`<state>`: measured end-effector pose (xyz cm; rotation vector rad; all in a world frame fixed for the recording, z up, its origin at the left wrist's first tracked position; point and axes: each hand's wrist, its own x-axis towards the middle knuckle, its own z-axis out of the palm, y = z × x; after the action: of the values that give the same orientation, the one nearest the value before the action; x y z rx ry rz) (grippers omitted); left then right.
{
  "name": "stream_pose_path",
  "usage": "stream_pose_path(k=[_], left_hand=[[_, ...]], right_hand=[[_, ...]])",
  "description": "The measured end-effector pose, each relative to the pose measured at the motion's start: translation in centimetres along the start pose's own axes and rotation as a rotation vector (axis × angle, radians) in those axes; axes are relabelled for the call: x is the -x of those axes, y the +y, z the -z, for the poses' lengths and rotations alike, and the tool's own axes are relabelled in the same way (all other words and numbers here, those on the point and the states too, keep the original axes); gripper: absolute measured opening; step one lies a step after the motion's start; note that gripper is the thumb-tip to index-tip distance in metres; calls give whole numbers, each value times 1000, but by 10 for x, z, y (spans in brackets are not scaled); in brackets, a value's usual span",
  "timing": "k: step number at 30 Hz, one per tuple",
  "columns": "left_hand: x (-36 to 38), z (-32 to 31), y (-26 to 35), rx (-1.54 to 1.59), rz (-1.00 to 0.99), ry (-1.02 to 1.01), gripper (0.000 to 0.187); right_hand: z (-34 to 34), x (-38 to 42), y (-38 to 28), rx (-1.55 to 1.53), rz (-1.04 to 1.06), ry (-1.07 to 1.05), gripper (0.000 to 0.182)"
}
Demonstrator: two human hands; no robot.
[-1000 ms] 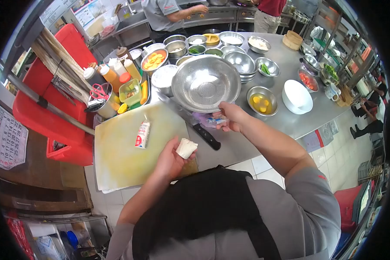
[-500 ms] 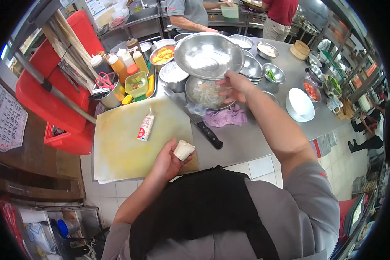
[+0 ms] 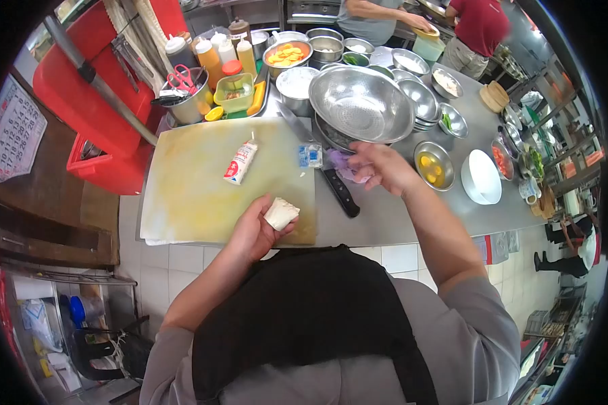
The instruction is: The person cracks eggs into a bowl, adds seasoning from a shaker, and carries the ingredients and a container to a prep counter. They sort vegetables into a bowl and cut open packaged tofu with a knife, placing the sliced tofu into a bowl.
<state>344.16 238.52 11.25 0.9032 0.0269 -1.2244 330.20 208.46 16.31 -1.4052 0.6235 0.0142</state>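
Note:
My left hand (image 3: 258,226) is closed around a short white chunk of food (image 3: 282,214) over the near edge of the yellowed cutting board (image 3: 189,196). A white and red tube-shaped packet (image 3: 240,162) lies on the board. My right hand (image 3: 388,169) has its fingers apart and holds nothing, just below the rim of a large perforated metal colander (image 3: 361,104). The colander covers most of a metal bowl. Near those fingers lie a crumpled purple cloth (image 3: 348,165) and a black-handled knife (image 3: 342,192). A blue-printed plastic wrapper (image 3: 311,156) rests at the board's right edge.
To the right are a metal bowl of egg yolks (image 3: 434,165) and a white bowl (image 3: 481,177). Sauce bottles (image 3: 209,62), a pot with scissors (image 3: 184,101) and a bowl of orange slices (image 3: 287,54) line the back left. Two people stand beyond the table.
My right hand has drawn back from the colander, toward me. The colander has come down over the bowl, hiding its pale contents. My left hand still holds the white chunk. The view has shifted.

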Motion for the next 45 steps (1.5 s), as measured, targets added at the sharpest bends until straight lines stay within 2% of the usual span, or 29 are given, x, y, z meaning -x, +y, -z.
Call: stream_pose_path(k=[1, 2, 5, 8, 11, 12, 15, 18, 22, 25, 29, 31, 34, 37, 40, 43, 45], left_hand=[[0, 3, -1, 2, 5, -6, 40], [0, 7, -2, 3, 11, -11, 41], [3, 13, -4, 4, 23, -15, 41], [8, 9, -2, -1, 18, 32, 41], [9, 9, -3, -25, 13, 59, 40], [10, 11, -3, -35, 8, 67, 40], [13, 18, -1, -26, -1, 47, 39], [12, 26, 0, -5, 3, 53, 40], [10, 31, 5, 0, 26, 15, 41], [7, 29, 6, -3, 34, 3, 42], [4, 27, 5, -9, 43, 7, 42], [3, 27, 5, -17, 47, 10, 42], [3, 28, 7, -32, 52, 6, 43], [4, 26, 10, -40, 58, 19, 42], [6, 23, 12, -45, 52, 7, 41], [8, 20, 10, -42, 60, 27, 41], [8, 22, 8, -40, 69, 54, 42]], right_hand=[[-13, 3, -1, 181, 26, -27, 41], [-20, -6, 6, 328, -36, -44, 42], [-56, -31, 45, 1121, 600, 262, 45], [-86, -43, 33, 1292, 576, 366, 38], [-84, -70, 41, 1404, 481, 306, 23], [-84, -76, 40, 1400, 507, 333, 15], [-74, -72, 41, 1196, 602, 400, 17], [-73, -33, 15, 295, 11, 236, 22], [-49, -21, 27, -169, 13, 269, 22], [-45, -15, 31, -402, 47, 320, 21], [-29, -21, 50, -507, 106, 200, 26], [-40, 3, 35, -555, 98, 171, 32], [-29, 17, 27, -601, 104, -22, 42], [-18, 11, 19, -606, -78, -2, 51], [-16, 1, 6, -466, -215, 70, 51], [-15, -14, 6, -399, -265, 202, 48], [-12, -7, 7, -458, -237, 177, 43]])
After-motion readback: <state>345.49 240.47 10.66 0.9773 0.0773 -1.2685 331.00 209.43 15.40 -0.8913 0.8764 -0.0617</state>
